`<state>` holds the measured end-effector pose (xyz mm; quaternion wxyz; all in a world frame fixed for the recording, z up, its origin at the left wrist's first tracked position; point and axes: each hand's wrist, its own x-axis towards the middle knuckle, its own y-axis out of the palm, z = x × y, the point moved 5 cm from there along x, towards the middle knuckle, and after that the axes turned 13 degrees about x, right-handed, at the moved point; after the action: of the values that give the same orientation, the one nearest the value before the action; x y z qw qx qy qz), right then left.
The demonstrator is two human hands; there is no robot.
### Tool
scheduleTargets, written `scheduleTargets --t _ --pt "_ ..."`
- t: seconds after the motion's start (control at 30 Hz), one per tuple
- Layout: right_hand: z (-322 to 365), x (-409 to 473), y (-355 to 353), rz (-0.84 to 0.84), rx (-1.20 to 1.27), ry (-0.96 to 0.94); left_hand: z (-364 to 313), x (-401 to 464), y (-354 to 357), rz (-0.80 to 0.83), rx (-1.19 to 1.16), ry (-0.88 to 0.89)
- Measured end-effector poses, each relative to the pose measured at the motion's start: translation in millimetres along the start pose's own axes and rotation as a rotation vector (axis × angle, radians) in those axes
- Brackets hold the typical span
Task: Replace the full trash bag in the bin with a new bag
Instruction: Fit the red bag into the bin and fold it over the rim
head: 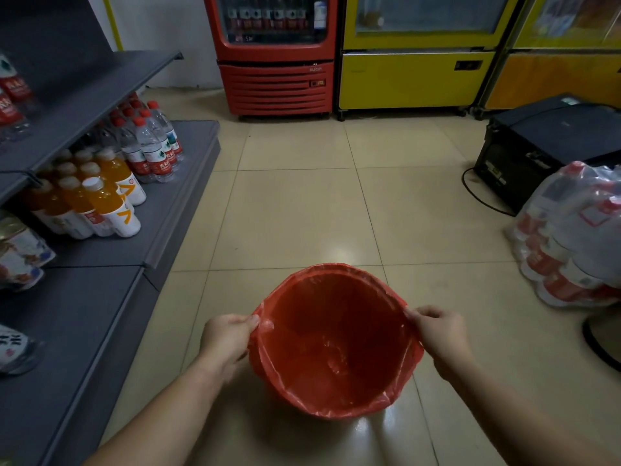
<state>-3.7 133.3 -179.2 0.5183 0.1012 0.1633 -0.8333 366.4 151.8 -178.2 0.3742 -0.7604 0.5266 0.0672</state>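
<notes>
A round bin stands on the tiled floor in front of me, lined with a thin red plastic bag [336, 344] whose edge is folded over the rim all around. The bag's inside looks empty, with only creases at the bottom. My left hand [228, 341] pinches the bag's edge at the bin's left rim. My right hand [440, 334] pinches the edge at the right rim. The bin's own wall is hidden under the bag.
Grey shelving [100, 297] with water and orange drink bottles [111, 203] runs along the left. A red cooler [275, 55] and yellow coolers [416, 62] stand at the back. A black box [537, 146] and wrapped bottle packs [578, 237] sit on the right.
</notes>
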Motion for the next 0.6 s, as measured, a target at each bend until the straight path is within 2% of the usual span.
scheduleTargets --t 0.07,0.17,0.23,0.3,0.37,0.43,0.6 --pt "-19.1 1.5 2.2 0.060 0.253 0.222 13.3 1.2 9.2 0.146 -0.188 -0.152" --pt "-32.7 1.5 7.3 0.162 0.319 0.329 19.3 -2.2 19.0 0.250 -0.258 -0.185" --pt "-27.8 2.1 3.9 0.153 0.259 0.261 19.4 -3.1 19.9 0.205 -0.236 -0.145" --pt "-12.3 0.2 -2.6 0.114 0.097 0.083 16.4 -5.7 14.4 0.114 -0.138 -0.078" --pt "6.4 -9.2 -9.4 0.038 -0.256 -0.148 14.1 -11.8 5.4 0.008 0.021 0.011" --pt "16.2 -27.7 -15.2 -0.045 -0.549 -0.287 17.1 -25.4 -3.5 -0.063 0.141 0.061" --pt "-2.8 -58.3 -7.8 -0.056 -0.617 -0.235 23.7 -54.6 -2.1 -0.014 0.259 0.112"
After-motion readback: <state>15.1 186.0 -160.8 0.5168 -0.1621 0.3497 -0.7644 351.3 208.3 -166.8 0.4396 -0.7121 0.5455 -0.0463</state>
